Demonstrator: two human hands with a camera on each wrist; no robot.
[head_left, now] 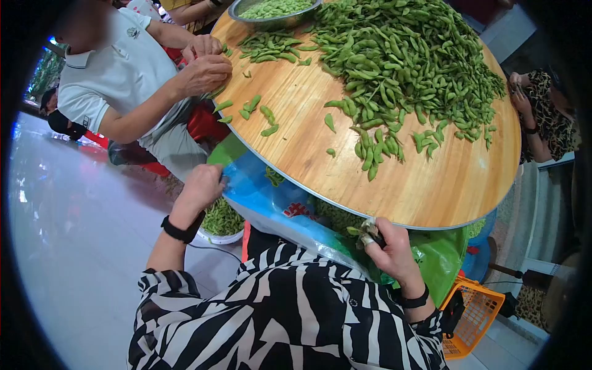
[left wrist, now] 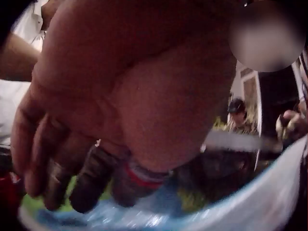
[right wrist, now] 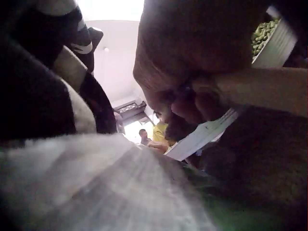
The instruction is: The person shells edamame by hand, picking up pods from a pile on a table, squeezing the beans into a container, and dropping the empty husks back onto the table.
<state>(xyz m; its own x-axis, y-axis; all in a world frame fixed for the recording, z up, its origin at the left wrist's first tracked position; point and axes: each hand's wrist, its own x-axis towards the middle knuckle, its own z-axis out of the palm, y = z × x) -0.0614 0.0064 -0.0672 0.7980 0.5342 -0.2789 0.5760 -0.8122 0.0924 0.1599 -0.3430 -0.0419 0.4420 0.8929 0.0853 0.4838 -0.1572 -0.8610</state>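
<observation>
A blue and green plastic bag (head_left: 277,206) hangs open below the near rim of a round wooden table (head_left: 431,179). My left hand (head_left: 216,182) grips the bag's left edge; in the left wrist view its fingers (left wrist: 91,185) curl over the blue plastic (left wrist: 231,211). My right hand (head_left: 371,233) pinches the bag's right edge just under the table rim. In the right wrist view that hand (right wrist: 192,96) sits tight against the table edge (right wrist: 269,91). A big heap of green bean pods (head_left: 401,55) covers the far half of the tabletop, and green pods show inside the bag.
A metal bowl (head_left: 271,12) of shelled beans stands at the table's far edge. Another person's hands (head_left: 203,68) work pods at the left rim, and a third person (head_left: 542,117) sits at the right. On the floor are a white bowl of pods (head_left: 222,222) and an orange basket (head_left: 472,314).
</observation>
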